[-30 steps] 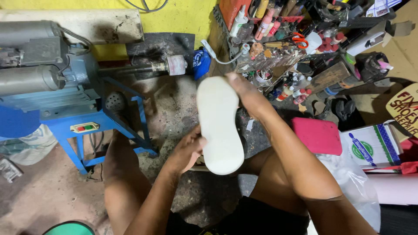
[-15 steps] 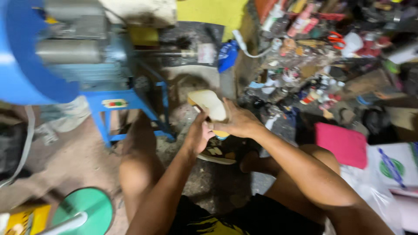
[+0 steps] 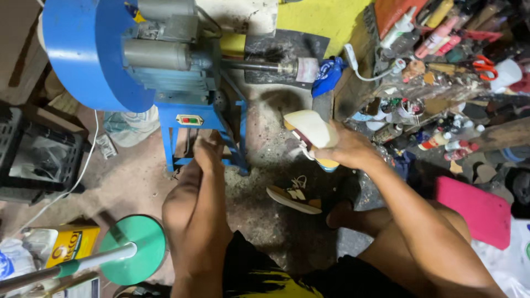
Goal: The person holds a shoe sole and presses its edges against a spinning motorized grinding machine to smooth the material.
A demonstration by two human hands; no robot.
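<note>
Shoe sole [image 3: 312, 128], pale and upturned, sits gripped in the right hand [image 3: 345, 150] near the blue grinding machine [image 3: 138, 60] and its spindle [image 3: 287, 67]. The left hand [image 3: 208, 152] reaches to the machine's switch box [image 3: 189, 119], fingers hidden. A loose grip near that spindle could snatch the sole away.

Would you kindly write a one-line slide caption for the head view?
Right hand holds a pale shoe sole near a blue grinding machine; left hand reaches toward its stand.
</note>
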